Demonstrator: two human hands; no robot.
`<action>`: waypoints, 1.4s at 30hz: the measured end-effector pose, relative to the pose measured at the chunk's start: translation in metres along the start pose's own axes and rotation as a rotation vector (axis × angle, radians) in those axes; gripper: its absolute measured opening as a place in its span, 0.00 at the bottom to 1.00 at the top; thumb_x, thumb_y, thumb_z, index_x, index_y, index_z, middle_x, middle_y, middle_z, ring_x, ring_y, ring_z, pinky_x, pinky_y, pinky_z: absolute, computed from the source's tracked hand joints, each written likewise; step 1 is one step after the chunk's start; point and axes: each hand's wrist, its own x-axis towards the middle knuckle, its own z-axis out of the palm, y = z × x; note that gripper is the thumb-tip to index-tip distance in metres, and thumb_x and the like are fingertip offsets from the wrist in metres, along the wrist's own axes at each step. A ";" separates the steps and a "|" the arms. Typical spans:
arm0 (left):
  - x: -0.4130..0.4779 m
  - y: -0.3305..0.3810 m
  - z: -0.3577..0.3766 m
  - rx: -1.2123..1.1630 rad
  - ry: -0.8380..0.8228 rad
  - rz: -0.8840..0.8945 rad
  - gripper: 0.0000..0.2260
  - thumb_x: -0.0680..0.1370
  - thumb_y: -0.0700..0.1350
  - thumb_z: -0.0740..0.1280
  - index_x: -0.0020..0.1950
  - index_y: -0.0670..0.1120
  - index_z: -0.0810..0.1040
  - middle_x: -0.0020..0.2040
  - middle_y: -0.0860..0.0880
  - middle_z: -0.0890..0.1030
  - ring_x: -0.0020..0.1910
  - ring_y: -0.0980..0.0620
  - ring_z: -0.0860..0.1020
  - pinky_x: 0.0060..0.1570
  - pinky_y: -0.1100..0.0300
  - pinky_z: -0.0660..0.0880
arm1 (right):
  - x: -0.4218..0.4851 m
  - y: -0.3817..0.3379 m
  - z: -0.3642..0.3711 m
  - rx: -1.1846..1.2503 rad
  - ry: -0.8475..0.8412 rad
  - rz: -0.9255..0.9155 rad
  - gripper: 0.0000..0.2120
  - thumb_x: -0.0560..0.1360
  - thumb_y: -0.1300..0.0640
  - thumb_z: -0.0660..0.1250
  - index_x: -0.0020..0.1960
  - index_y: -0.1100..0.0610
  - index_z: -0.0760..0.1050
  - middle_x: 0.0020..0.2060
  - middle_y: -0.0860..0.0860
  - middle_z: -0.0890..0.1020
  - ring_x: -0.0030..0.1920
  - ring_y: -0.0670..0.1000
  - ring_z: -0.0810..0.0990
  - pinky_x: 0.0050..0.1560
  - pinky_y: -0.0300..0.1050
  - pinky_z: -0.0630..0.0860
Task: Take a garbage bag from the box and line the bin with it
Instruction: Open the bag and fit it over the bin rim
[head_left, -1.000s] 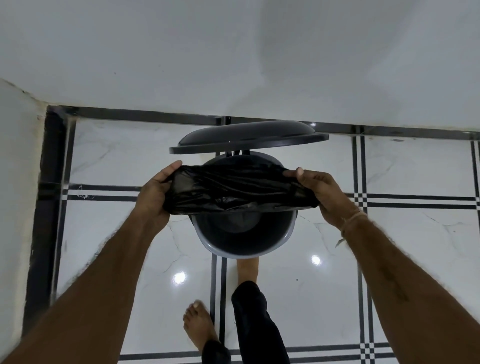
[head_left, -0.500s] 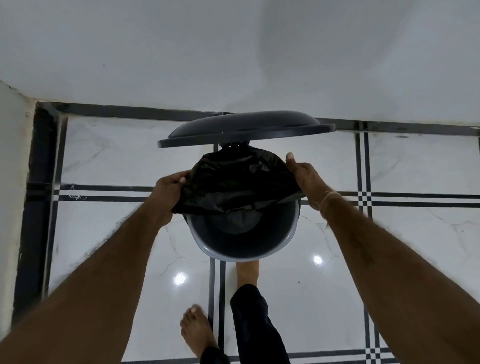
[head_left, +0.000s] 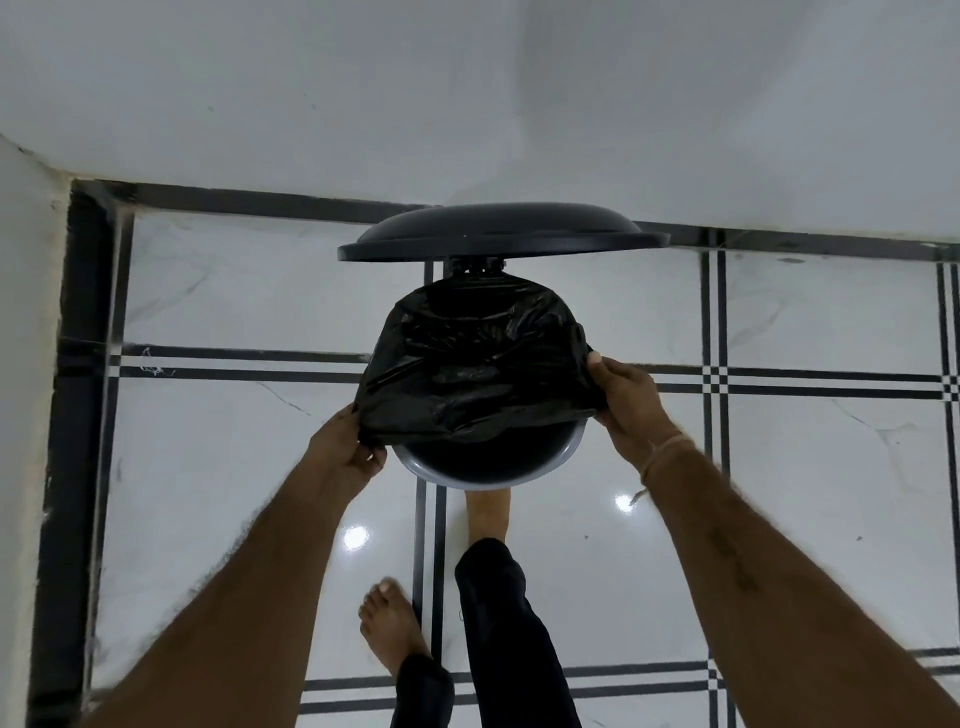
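A round dark pedal bin (head_left: 483, 475) stands on the floor with its lid (head_left: 498, 236) raised. A black garbage bag (head_left: 478, 364) is stretched over the far part of the bin's mouth and covers most of it; only the near rim shows. My left hand (head_left: 345, 449) pinches the bag's near left edge beside the rim. My right hand (head_left: 626, 402) grips the bag's right edge, outside the rim. The box is not in view.
White walls (head_left: 467, 104) meet in a corner at the left, just behind the bin. The floor (head_left: 234, 467) is glossy white tile with black lines. My right foot (head_left: 485, 512) rests at the bin's base, and my left foot (head_left: 389, 621) is behind it.
The bag went from a bunched strip held above the bin to a sheet spread over the far rim. Both hands have come toward me along the bin's sides, pulling the bag's edge.
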 end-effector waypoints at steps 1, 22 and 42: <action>-0.003 -0.008 -0.002 -0.004 -0.006 -0.027 0.06 0.81 0.41 0.67 0.45 0.48 0.79 0.32 0.51 0.78 0.32 0.55 0.72 0.28 0.64 0.71 | -0.004 0.005 -0.001 0.069 0.019 -0.008 0.15 0.84 0.58 0.64 0.65 0.66 0.80 0.52 0.57 0.86 0.51 0.54 0.84 0.49 0.46 0.85; -0.030 -0.061 -0.002 -0.130 -0.003 -0.018 0.10 0.78 0.53 0.71 0.49 0.47 0.79 0.43 0.51 0.78 0.33 0.56 0.71 0.26 0.66 0.69 | -0.080 0.076 0.004 0.270 0.307 0.187 0.08 0.81 0.55 0.70 0.48 0.60 0.81 0.44 0.54 0.86 0.28 0.46 0.69 0.27 0.37 0.65; -0.040 -0.069 -0.004 -0.126 0.003 -0.020 0.08 0.78 0.51 0.73 0.49 0.46 0.80 0.46 0.50 0.80 0.37 0.55 0.74 0.33 0.62 0.70 | -0.052 0.056 0.045 -0.778 0.537 -0.085 0.14 0.76 0.49 0.70 0.56 0.58 0.76 0.52 0.54 0.81 0.50 0.59 0.83 0.47 0.51 0.78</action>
